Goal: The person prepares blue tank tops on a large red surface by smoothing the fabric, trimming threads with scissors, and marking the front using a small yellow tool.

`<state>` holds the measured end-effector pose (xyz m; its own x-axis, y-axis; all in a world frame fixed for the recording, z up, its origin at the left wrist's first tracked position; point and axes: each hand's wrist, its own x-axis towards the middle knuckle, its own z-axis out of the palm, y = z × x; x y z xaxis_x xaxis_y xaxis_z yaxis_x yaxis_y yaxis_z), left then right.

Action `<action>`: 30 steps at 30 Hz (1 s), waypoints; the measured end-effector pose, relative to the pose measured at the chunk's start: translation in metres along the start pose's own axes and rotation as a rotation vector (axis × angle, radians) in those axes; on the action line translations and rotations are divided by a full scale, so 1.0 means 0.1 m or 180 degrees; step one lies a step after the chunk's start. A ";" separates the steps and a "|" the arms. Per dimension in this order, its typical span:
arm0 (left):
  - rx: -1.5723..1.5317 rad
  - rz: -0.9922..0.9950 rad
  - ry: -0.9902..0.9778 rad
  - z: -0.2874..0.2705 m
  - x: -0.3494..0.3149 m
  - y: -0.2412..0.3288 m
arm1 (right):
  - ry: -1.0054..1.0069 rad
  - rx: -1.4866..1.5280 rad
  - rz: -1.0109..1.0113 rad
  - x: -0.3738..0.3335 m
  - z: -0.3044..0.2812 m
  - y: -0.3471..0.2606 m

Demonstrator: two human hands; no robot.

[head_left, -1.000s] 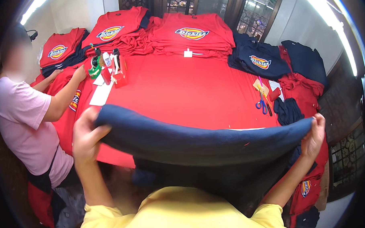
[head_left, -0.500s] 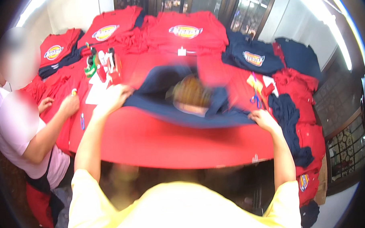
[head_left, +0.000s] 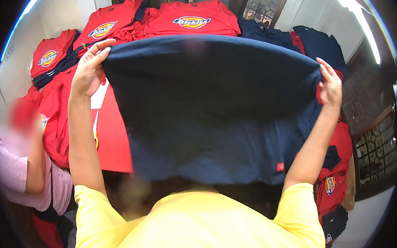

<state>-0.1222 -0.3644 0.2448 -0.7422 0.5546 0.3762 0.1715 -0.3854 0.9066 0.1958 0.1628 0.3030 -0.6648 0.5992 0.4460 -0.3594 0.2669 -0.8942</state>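
Note:
A navy blue shirt (head_left: 215,106) is spread wide in the air in front of me, held up between my two hands. My left hand (head_left: 90,71) pinches its upper left corner, with the thumb and fingers closed on the cloth. The upper right corner is gripped by my right hand (head_left: 329,84). The cloth hangs down toward me, hiding most of the red tabletop (head_left: 112,146). A small red tag (head_left: 280,167) shows near its lower right edge.
Folded red shirts (head_left: 192,20) with a printed emblem are stacked along the back. Navy shirts (head_left: 320,47) lie at the far right. White paper (head_left: 98,97) and yellow-handled scissors (head_left: 96,132) are by my left forearm. A person in a pink top (head_left: 49,173) stands at the left.
Both my hands have risen and spread apart, lifting the navy shirt from low over the table into a wide, taut sheet. The person at left now leans lower.

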 end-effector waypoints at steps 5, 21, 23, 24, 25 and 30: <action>-0.0033 0.0916 0.1286 -0.04 -0.06 0.05 | -0.0535 -0.0369 0.0345 -0.23 0.53 0.31; 0.0534 0.0950 0.0984 0.11 -0.12 0.77 | -0.0532 0.0213 -0.0013 0.20 0.26 -0.16; 0.0633 0.0492 0.0772 0.03 0.10 0.55 | -0.0965 -0.0095 0.0297 0.40 0.21 0.18; 0.0696 0.0105 0.0421 -0.23 0.17 0.42 | -0.1022 -0.0196 0.0598 0.53 0.24 0.40; 0.0601 -0.0053 0.0523 -0.27 0.28 0.24 | -0.0811 -0.0165 0.0719 0.56 0.26 0.55; 0.0372 0.0278 0.0786 -0.20 0.31 0.37 | -0.0519 0.0460 0.0300 0.58 0.31 0.44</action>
<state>-0.1515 -0.3760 0.2863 -0.8541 0.3211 0.4091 0.3048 -0.3283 0.8940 0.1210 0.1853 0.2903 -0.7927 0.4833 0.3716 -0.3730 0.0976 -0.9227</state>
